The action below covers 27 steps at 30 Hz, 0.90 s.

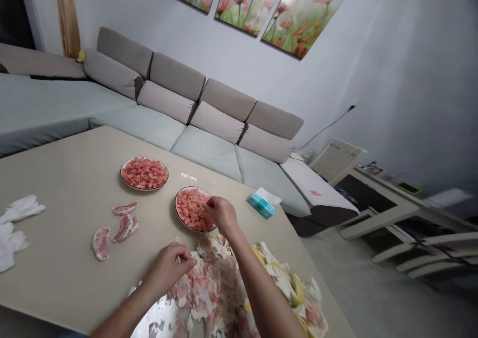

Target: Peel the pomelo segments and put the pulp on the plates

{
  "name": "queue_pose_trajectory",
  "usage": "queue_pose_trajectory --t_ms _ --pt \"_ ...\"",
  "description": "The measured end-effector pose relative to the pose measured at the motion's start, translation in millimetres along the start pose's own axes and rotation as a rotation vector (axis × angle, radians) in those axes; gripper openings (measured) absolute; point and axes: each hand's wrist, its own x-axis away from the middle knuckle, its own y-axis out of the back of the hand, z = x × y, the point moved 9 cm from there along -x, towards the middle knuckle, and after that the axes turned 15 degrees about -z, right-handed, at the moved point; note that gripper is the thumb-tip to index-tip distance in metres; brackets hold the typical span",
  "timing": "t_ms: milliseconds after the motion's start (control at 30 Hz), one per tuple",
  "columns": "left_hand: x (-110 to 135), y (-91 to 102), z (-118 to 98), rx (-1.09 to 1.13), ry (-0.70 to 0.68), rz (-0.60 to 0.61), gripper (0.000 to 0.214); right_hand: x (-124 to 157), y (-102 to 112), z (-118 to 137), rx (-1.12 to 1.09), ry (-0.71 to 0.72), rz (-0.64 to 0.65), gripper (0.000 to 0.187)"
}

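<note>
My right hand [223,215] reaches over the edge of the nearer plate [177,213], its fingertips pinched together just above the pink pomelo pulp [194,208]. Whatever they hold is too small to make out. Lower and to the left, my left hand [172,267] hovers with curled fingers beside a heap of pinkish-white membrane and pith scraps [209,288]; what it holds, if anything, is hidden. On the table left of my hands lie several pomelo segments [100,244], partly covered in white pith. A second plate [144,189], farther back, is heaped with redder pulp pieces [145,172].
Yellow-white peel [295,288] spreads beside my right forearm. A blue tissue pack [262,204] sits near the table's right edge. Crumpled white tissues [15,228] lie at far left, and a white sheet [157,318] under the scraps. A grey sofa [209,149] stands behind the table [74,178].
</note>
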Motion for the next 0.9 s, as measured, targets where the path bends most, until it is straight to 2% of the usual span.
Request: queue_pose_trajectory --t_ms 100,167,267,333,433,533,700,800,900 --pt "1.4 0.0 -0.7 0.053 0.071 0.000 0.031 0.8 6.9 8.1 -0.001 0.037 -0.010 0.016" --pt "3.9 0.3 4.5 0.254 0.259 0.001 0.034 11.6 14.5 15.8 -0.037 0.061 -0.005 0.023" --pt "11.4 -5.2 10.0 0.675 0.591 0.015 0.037 47.2 24.1 29.1 -0.120 0.089 0.044 0.020" --pt "12.7 -6.4 9.0 0.809 0.670 0.007 0.035 78.6 26.5 36.7 -0.168 0.095 0.092 0.017" --pt "11.2 -2.8 13.6 0.835 0.683 -0.075 0.035 122.7 20.6 45.1 -0.309 0.061 0.180 0.013" --pt "11.6 -2.3 18.4 0.802 0.676 -0.116 0.038 148.2 9.0 48.4 -0.384 0.034 0.219 0.016" --pt "15.8 -6.4 12.1 0.769 0.648 -0.057 0.040 149.4 -0.7 45.2 -0.415 0.030 0.178 0.017" --pt "17.2 -4.4 3.7 0.696 0.564 -0.033 0.034 141.9 0.2 39.7 -0.435 0.001 0.175 0.018" --pt "17.3 -1.2 -0.6 0.557 0.467 -0.021 0.039 135.0 5.4 30.9 -0.489 -0.078 0.150 0.017"
